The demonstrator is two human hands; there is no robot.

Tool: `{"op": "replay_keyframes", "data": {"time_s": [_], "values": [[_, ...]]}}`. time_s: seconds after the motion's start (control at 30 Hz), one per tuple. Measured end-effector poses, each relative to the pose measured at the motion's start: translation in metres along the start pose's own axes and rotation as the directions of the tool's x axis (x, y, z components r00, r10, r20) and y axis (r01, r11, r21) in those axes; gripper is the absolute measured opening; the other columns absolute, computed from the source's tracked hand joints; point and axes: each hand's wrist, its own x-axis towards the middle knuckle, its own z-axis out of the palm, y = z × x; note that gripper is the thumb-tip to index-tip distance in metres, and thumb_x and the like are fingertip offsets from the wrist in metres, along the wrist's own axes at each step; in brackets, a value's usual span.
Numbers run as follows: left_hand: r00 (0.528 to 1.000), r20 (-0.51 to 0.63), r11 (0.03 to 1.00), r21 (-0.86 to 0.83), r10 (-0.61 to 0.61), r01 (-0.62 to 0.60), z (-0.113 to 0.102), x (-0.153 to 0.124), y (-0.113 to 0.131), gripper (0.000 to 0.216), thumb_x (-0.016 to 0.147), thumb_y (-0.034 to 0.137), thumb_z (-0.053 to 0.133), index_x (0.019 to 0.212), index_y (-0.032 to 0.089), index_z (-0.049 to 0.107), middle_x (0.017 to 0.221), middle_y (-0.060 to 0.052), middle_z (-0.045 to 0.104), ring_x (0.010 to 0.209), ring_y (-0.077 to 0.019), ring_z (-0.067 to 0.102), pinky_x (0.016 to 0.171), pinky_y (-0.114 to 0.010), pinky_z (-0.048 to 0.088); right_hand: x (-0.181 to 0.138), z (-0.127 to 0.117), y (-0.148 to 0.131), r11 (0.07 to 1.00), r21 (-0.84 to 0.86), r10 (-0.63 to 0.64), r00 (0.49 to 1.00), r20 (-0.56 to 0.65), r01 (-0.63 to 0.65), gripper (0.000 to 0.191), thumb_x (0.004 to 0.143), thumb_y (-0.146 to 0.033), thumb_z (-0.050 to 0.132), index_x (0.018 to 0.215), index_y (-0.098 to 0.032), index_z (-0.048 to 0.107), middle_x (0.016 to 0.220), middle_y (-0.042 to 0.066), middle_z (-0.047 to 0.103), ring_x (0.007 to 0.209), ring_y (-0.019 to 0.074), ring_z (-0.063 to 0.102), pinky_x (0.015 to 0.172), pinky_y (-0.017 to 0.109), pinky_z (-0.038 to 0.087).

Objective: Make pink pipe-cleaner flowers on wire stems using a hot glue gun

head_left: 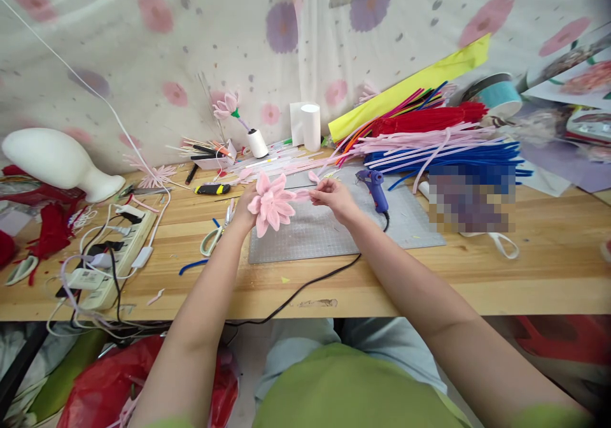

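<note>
My left hand is closed behind a pink pipe-cleaner flower, holding it up over the grey cutting mat. My right hand pinches a small pink petal piece at the flower's right side. A purple hot glue gun lies on the mat just right of my right hand, its black cord running off the table's front edge.
Bundles of pink, red and blue pipe cleaners lie at the back right. Scissors rest left of the mat, a power strip with cables farther left. A white foam head, a thread spool and a utility knife stand behind.
</note>
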Motion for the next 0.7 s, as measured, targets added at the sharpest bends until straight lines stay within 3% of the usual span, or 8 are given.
{"op": "replay_keyframes", "data": {"time_s": [0.07,0.1,0.2,0.33,0.47,0.53,0.6,0.7], "values": [[0.987,0.085,0.963,0.221,0.138,-0.154,-0.003,-0.005,0.001,0.005,0.067,0.022,0.065,0.063,0.019,0.063,0.079,-0.004,0.063,0.094,-0.0221,0.053,0.088,-0.037,0.042,0.0,-0.008,0.003,0.998,-0.018,-0.062,0.995,-0.076,0.061,0.046,0.049,-0.038,0.081,0.067,-0.02,0.043,0.059,-0.006,0.056,0.056,0.0084,0.055,0.056,0.024,0.048],[0.96,0.157,0.884,0.378,0.23,-0.274,-0.004,-0.008,-0.001,0.003,0.067,0.023,0.066,0.067,0.021,0.065,0.085,-0.005,0.064,0.1,-0.0229,0.052,0.093,-0.038,0.039,0.0,-0.011,0.004,0.996,-0.014,-0.084,0.992,-0.098,0.083,0.045,0.049,-0.038,0.08,0.068,-0.02,0.043,0.06,-0.006,0.055,0.056,0.0083,0.055,0.056,0.025,0.048],[0.856,0.371,0.512,0.688,0.361,-0.514,-0.001,-0.013,-0.016,0.012,0.076,0.026,0.056,0.077,0.023,0.067,0.095,-0.007,0.065,0.103,-0.0226,0.052,0.095,-0.039,0.038,-0.002,-0.015,0.008,0.995,0.012,-0.097,0.99,-0.103,0.099,0.045,0.049,-0.039,0.08,0.068,-0.021,0.044,0.061,-0.006,0.056,0.056,0.0083,0.055,0.056,0.024,0.049],[0.841,0.444,0.307,0.79,0.311,-0.531,0.007,-0.01,-0.033,0.025,0.08,0.023,0.05,0.101,0.021,0.065,0.115,-0.01,0.059,0.116,-0.0231,0.047,0.101,-0.038,0.034,-0.004,-0.016,0.013,0.995,0.082,-0.055,0.995,-0.084,0.062,0.046,0.047,-0.037,0.081,0.069,-0.02,0.045,0.062,-0.007,0.054,0.059,0.0082,0.058,0.059,0.024,0.05],[0.908,0.37,0.145,0.905,0.199,-0.4,-0.007,0.0,-0.024,0.06,0.072,0.019,0.057,0.131,0.018,0.044,0.142,-0.016,0.035,0.136,-0.0323,0.022,0.11,-0.051,0.014,-0.005,-0.019,0.018,0.99,0.141,-0.011,0.994,-0.107,0.026,0.046,0.043,-0.035,0.083,0.067,-0.02,0.047,0.06,-0.007,0.055,0.06,0.0093,0.059,0.06,0.025,0.051],[0.952,0.245,0.126,0.955,0.185,-0.27,-0.02,0.004,-0.012,0.067,0.07,0.015,0.057,0.135,0.018,0.039,0.144,-0.018,0.032,0.137,-0.0351,0.019,0.109,-0.057,0.011,-0.004,-0.02,0.019,0.985,0.17,0.016,0.995,-0.103,0.002,0.046,0.042,-0.035,0.084,0.066,-0.02,0.047,0.061,-0.005,0.058,0.061,0.0101,0.061,0.06,0.025,0.051],[0.96,0.115,0.2,0.965,0.255,-0.169,-0.026,0.003,0.003,0.064,0.07,0.014,0.057,0.131,0.018,0.043,0.141,-0.018,0.035,0.135,-0.036,0.023,0.108,-0.058,0.012,-0.004,-0.021,0.021,0.98,0.199,0.041,0.995,-0.093,-0.022,0.044,0.044,-0.033,0.084,0.067,-0.02,0.048,0.062,-0.004,0.06,0.062,0.0102,0.061,0.061,0.024,0.051],[0.88,-0.043,0.431,0.883,0.473,-0.188,-0.006,-0.011,0.023,0.044,0.076,0.013,0.05,0.12,0.018,0.05,0.128,-0.015,0.048,0.127,-0.0289,0.037,0.108,-0.047,0.025,-0.004,-0.019,0.022,0.965,0.256,0.08,0.994,-0.075,-0.059,0.042,0.046,-0.028,0.084,0.067,-0.021,0.049,0.062,-0.005,0.061,0.063,0.0096,0.062,0.062,0.023,0.052]]}}
